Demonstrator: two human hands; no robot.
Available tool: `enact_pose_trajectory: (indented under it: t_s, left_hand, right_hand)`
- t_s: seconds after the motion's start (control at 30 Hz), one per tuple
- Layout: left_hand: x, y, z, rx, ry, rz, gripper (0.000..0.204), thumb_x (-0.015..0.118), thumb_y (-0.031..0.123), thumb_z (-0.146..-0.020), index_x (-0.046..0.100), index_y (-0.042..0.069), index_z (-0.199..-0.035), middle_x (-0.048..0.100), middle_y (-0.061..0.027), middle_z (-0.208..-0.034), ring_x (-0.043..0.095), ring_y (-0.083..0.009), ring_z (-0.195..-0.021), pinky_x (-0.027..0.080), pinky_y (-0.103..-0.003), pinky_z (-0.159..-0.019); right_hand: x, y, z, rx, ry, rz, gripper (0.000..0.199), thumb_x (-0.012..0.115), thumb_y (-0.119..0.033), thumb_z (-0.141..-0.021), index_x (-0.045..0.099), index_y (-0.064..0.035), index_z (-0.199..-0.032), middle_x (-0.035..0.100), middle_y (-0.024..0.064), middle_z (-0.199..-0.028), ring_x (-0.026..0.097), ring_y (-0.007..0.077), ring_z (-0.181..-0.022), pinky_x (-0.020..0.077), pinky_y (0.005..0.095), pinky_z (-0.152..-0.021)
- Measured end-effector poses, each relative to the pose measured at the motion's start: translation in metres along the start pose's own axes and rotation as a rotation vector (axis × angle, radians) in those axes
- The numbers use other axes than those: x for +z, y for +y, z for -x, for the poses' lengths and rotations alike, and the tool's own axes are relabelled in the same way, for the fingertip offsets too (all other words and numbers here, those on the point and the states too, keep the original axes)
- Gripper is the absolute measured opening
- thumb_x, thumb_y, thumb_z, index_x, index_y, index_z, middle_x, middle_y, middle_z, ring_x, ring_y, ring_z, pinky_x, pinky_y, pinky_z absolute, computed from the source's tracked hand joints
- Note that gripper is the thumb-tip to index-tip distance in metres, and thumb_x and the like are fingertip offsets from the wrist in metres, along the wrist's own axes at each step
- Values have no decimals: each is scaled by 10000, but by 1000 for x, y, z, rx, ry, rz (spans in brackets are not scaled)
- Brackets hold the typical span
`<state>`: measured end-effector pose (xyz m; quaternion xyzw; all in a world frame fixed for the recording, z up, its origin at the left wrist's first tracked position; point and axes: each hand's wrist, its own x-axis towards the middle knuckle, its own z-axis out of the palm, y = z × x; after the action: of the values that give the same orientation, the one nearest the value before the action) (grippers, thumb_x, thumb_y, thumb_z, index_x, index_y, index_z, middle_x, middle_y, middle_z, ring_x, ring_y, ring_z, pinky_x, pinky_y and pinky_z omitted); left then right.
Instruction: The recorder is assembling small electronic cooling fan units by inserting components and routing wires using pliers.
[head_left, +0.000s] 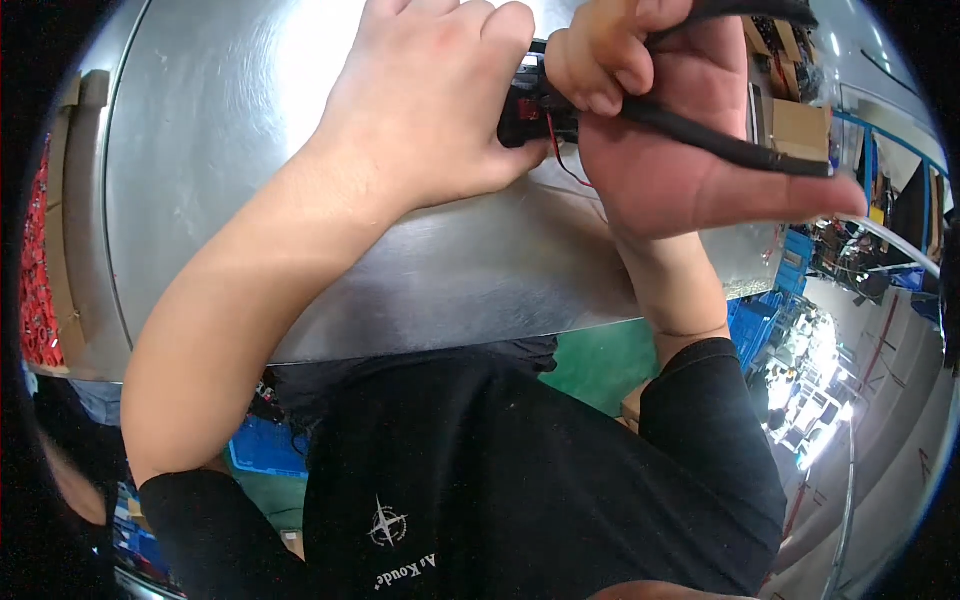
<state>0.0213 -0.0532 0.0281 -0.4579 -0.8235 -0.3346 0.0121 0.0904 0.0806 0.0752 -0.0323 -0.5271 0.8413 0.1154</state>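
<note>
My left hand [425, 105] is closed around the left side of a small black device [522, 112], its thumb along the near edge. A thin red wire [556, 150] runs from the device toward my right palm. My right hand [670, 130] is turned palm up with curled fingers and the thumb stretched to the right. It holds a black two-handled tool [730, 148], similar to pliers, whose handles spread apart to the right. The tool's working end is hidden by my fingers beside the device. Both hands are above a shiny metal table [450, 290].
Cardboard boxes [800, 130] stand beyond the table's right side, with blue crates [755, 320] lower down. Along the left edge is a cardboard box [65, 230] beside many red parts [38, 280]. Another blue crate [268, 447] sits below the table on the green floor [605, 365].
</note>
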Motion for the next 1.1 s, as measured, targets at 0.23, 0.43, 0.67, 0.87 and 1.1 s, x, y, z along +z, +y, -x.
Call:
enact_pose_trajectory:
  t_s: [0.23, 0.43, 0.67, 0.87, 1.1]
  left_hand:
    - [-9, 5, -3, -22, -92, -12, 437, 781, 409, -771, 608, 31, -908, 646, -144, -851, 606, -338, -885, 408, -457, -842]
    - [-2, 2, 3, -41, -64, -40, 457, 772, 439, -761, 618, 27, -887, 672, -146, -854, 616, -334, -892, 409, -456, -836]
    - [22, -4, 4, 42, 87, -142, 594, 864, 470, -649, 574, 71, -980, 655, -111, -896, 600, -328, -916, 412, -470, -813]
    - [18, -9, 2, 21, 52, -175, 548, 866, 451, -665, 599, 76, -962, 675, -105, -885, 621, -334, -923, 423, -469, -816]
    - [27, -9, -3, 16, -53, -95, 653, 809, 598, -670, 680, 13, -929, 715, -161, -867, 673, -355, -910, 465, -484, -849]
  right_hand:
    - [2, 2, 4, -81, -155, 339, 565, 527, -650, -969, 508, -86, -941, 444, 32, -656, 403, 150, -575, 349, 313, -588]
    - [14, 16, 16, -163, 128, 585, 934, 505, -980, -752, 525, -80, -997, 462, 35, -710, 414, 146, -609, 359, 313, -609]
    - [-24, 20, 10, -144, -103, -132, 1100, 424, -1099, -606, 502, -87, -1029, 461, 39, -752, 405, 150, -632, 368, 302, -628]
    - [8, 17, 8, -172, 51, 356, 926, 547, -937, -791, 545, -50, -1058, 520, 46, -792, 472, 148, -684, 418, 311, -660]
    - [-27, 28, 8, -176, -78, 190, 1310, 228, -1161, -382, 479, -33, -997, 387, -34, -733, 357, 78, -632, 287, 243, -562]
